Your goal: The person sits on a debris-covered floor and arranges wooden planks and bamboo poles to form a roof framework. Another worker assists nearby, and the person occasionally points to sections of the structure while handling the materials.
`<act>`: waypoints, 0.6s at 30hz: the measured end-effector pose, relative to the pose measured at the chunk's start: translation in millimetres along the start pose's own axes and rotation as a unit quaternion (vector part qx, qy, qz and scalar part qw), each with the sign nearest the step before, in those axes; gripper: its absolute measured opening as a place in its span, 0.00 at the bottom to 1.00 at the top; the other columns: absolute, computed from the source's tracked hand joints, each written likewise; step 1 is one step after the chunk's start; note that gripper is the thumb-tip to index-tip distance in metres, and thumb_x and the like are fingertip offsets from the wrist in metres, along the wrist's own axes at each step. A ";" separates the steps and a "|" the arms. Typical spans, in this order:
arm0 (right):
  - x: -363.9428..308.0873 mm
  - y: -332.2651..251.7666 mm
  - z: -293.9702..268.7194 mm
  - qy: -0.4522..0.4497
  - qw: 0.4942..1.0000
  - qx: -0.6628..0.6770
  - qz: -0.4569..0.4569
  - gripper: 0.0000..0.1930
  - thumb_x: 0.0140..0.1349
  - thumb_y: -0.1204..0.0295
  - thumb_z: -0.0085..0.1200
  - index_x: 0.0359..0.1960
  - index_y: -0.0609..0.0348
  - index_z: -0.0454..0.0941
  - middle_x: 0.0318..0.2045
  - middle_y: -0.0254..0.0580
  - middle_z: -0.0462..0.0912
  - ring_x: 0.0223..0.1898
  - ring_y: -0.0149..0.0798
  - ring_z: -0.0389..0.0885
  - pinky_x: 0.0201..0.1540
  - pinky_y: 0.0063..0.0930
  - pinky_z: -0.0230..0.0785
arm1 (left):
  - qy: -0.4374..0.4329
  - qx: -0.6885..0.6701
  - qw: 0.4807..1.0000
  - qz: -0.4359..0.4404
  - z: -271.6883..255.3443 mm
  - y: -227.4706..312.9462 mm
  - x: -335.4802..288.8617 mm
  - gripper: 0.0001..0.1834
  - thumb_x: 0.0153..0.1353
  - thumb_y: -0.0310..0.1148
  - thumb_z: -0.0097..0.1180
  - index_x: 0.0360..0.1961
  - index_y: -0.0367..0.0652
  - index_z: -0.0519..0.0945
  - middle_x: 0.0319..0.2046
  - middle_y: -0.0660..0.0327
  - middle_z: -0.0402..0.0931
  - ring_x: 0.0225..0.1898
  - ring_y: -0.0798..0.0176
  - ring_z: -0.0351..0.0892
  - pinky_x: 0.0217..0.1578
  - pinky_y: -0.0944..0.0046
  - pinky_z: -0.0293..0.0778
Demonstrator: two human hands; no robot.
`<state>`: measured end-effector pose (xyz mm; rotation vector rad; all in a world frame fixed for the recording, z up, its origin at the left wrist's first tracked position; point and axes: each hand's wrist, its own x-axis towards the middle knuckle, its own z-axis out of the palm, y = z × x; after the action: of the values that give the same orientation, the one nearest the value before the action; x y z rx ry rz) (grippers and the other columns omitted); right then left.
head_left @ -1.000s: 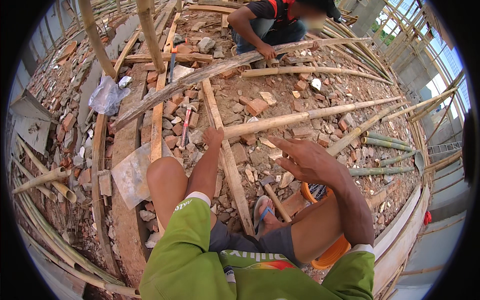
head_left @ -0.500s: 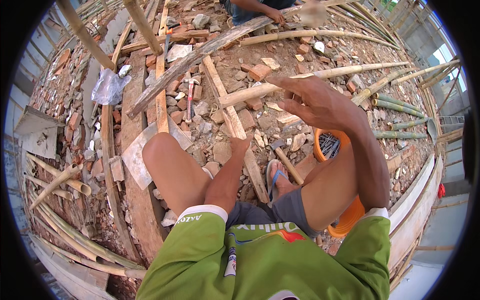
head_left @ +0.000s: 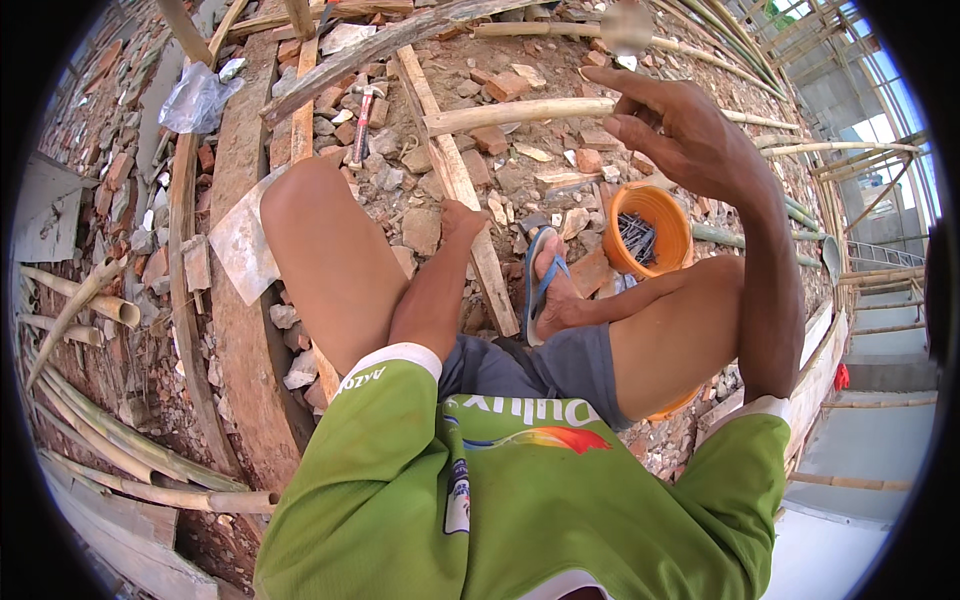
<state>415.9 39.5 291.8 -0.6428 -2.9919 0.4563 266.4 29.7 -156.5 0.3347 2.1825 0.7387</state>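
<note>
My left hand [head_left: 463, 222] is closed at a narrow wooden batten [head_left: 446, 150] that lies slanting over the rubble between my knees; its fingers are partly hidden. Raised on the right, my right hand [head_left: 690, 135] is empty, fingers apart and the index finger stretched out. Beneath it runs a bamboo pole [head_left: 520, 113], whose near end rests on the batten. An orange bucket [head_left: 675, 215] holding nails [head_left: 637, 238] stands by my right knee. Beside my sandalled foot [head_left: 552, 275], a hammer head [head_left: 535, 222] shows.
A red-handled claw hammer [head_left: 362, 128] lies on broken bricks ahead. Left of my knee are a wide plank [head_left: 240, 320] and a plastic bag [head_left: 198, 98]. Bamboo poles [head_left: 130, 440] lie at the far left. A weathered beam [head_left: 390, 50] crosses the top.
The view has shifted, so the scene sits higher, and the person at the top is out of sight. My right hand has moved right, and my foot now covers the wooden hammer handle.
</note>
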 end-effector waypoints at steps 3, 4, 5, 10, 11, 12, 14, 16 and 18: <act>-17.9 -12.3 -11.8 0.004 0.999 -0.012 -0.044 0.25 0.63 0.73 0.50 0.63 0.55 0.67 0.26 0.41 0.76 0.27 0.35 0.74 0.35 0.31 0.69 | -0.033 -0.007 0.999 -0.011 -4.8 -1.1 -0.2 0.63 0.41 0.46 0.73 0.68 0.31 0.44 0.60 0.43 0.64 0.59 0.45 0.68 0.59 0.50 0.65; -21.6 -26.7 -18.4 -0.018 0.999 -0.025 -0.021 0.25 0.63 0.73 0.51 0.63 0.55 0.67 0.27 0.42 0.77 0.29 0.37 0.76 0.39 0.32 0.71 | -0.007 0.020 1.000 -0.005 -2.5 -4.3 2.4 0.63 0.40 0.47 0.73 0.68 0.33 0.43 0.61 0.43 0.62 0.60 0.45 0.66 0.61 0.50 0.62; -25.8 -29.6 -18.3 0.005 0.998 -0.021 -0.051 0.24 0.62 0.73 0.51 0.62 0.56 0.68 0.27 0.44 0.77 0.28 0.40 0.76 0.37 0.34 0.70 | 0.020 0.051 0.998 0.004 2.8 -9.6 5.8 0.64 0.40 0.48 0.74 0.69 0.34 0.43 0.62 0.43 0.60 0.62 0.45 0.64 0.62 0.49 0.60; -50.2 -28.0 -13.9 0.043 0.995 -0.022 -0.092 0.26 0.60 0.75 0.53 0.62 0.58 0.67 0.27 0.45 0.78 0.29 0.42 0.77 0.39 0.35 0.70 | -0.014 0.089 0.995 -0.030 -13.3 -2.7 -14.4 0.67 0.39 0.51 0.74 0.70 0.37 0.40 0.65 0.44 0.53 0.65 0.44 0.57 0.64 0.48 0.54; -51.0 -28.3 -16.6 0.032 0.995 -0.029 -0.093 0.26 0.61 0.75 0.52 0.63 0.59 0.65 0.28 0.42 0.77 0.31 0.38 0.78 0.41 0.33 0.72 | -0.018 0.095 0.995 -0.027 -15.0 -2.5 -12.3 0.66 0.40 0.51 0.73 0.70 0.37 0.41 0.65 0.44 0.54 0.65 0.44 0.58 0.63 0.47 0.55; -51.5 -27.1 -17.5 0.040 0.995 -0.018 -0.091 0.26 0.60 0.75 0.53 0.62 0.58 0.67 0.27 0.45 0.77 0.30 0.42 0.77 0.39 0.34 0.71 | -0.023 0.101 0.994 -0.023 -16.4 -2.3 -10.6 0.65 0.41 0.51 0.73 0.70 0.37 0.41 0.65 0.44 0.54 0.64 0.44 0.59 0.62 0.47 0.56; -47.4 -20.3 -16.1 0.056 0.994 0.004 -0.096 0.24 0.58 0.76 0.53 0.59 0.57 0.70 0.25 0.51 0.78 0.28 0.49 0.76 0.35 0.38 0.68 | -0.026 0.085 0.996 -0.031 -19.3 -6.0 -2.7 0.61 0.44 0.49 0.71 0.69 0.37 0.44 0.64 0.45 0.55 0.64 0.44 0.59 0.61 0.47 0.59; -40.8 -8.2 -16.6 0.056 0.992 0.000 -0.114 0.24 0.59 0.75 0.53 0.59 0.57 0.70 0.25 0.50 0.77 0.28 0.48 0.75 0.35 0.38 0.68 | -0.017 0.065 0.997 -0.029 -21.3 -7.3 -3.0 0.49 0.50 0.42 0.65 0.67 0.37 0.52 0.63 0.46 0.57 0.63 0.45 0.61 0.60 0.47 0.62; -33.3 -1.5 -25.0 0.002 0.996 -0.035 -0.084 0.25 0.62 0.76 0.50 0.63 0.58 0.66 0.26 0.43 0.77 0.27 0.39 0.76 0.36 0.33 0.70 | -0.021 0.047 0.999 -0.016 -23.7 -6.5 -2.1 0.44 0.51 0.40 0.63 0.65 0.37 0.55 0.63 0.47 0.59 0.63 0.44 0.62 0.60 0.47 0.62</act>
<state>448.4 31.5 316.6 -0.3894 -3.0373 0.3403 249.9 14.2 -147.0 0.3590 2.1829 0.6077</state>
